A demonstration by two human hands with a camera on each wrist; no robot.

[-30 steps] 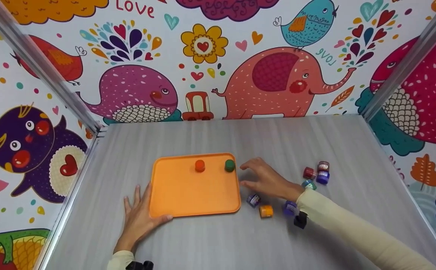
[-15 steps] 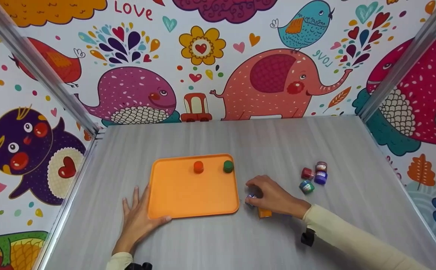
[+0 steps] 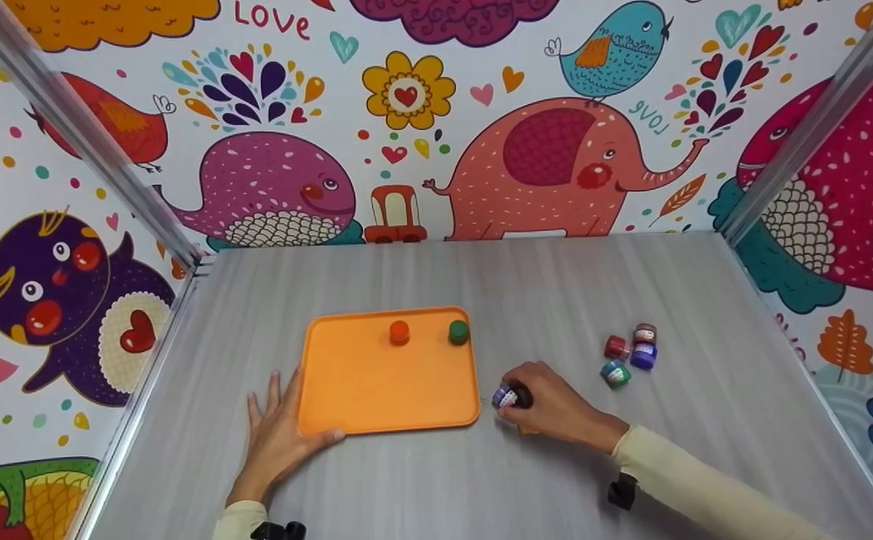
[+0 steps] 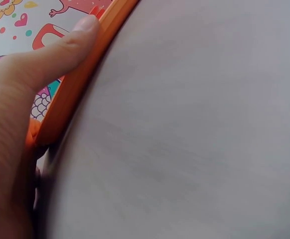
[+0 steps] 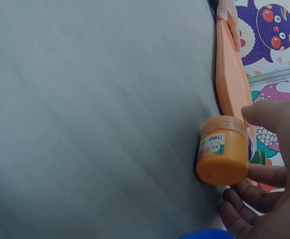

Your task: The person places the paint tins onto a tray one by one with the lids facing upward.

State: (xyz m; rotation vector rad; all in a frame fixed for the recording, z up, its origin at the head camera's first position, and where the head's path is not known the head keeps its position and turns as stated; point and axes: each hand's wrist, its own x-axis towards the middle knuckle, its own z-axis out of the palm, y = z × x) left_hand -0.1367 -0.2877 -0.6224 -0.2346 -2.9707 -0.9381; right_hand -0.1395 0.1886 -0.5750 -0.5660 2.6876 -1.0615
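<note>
My right hand (image 3: 560, 405) pinches a small purple paint jar (image 3: 504, 396) by thumb and fingers, its dark lid towards the palm, just right of the orange tray (image 3: 388, 382). Partly under this hand is an orange paint jar (image 5: 222, 154), seen whole in the right wrist view, close to the fingers. My left hand (image 3: 279, 439) rests at the tray's near left corner. Its fingers spread straight along the left side and its thumb (image 4: 60, 57) lies on the front rim. A red-orange jar (image 3: 400, 333) and a green jar (image 3: 458, 332) stand on the tray's far part.
Right of the tray lie a red jar (image 3: 616, 347), a brown-lidded jar (image 3: 645, 334), a blue jar (image 3: 643, 356) and a teal-green jar (image 3: 616, 373). A blue round edge (image 5: 207, 234) shows low in the right wrist view. Printed walls and metal posts enclose the table.
My right hand has come down and nearer from beside the green jar and taken hold of the purple jar, now slightly turned. The left hand and tray stay put.
</note>
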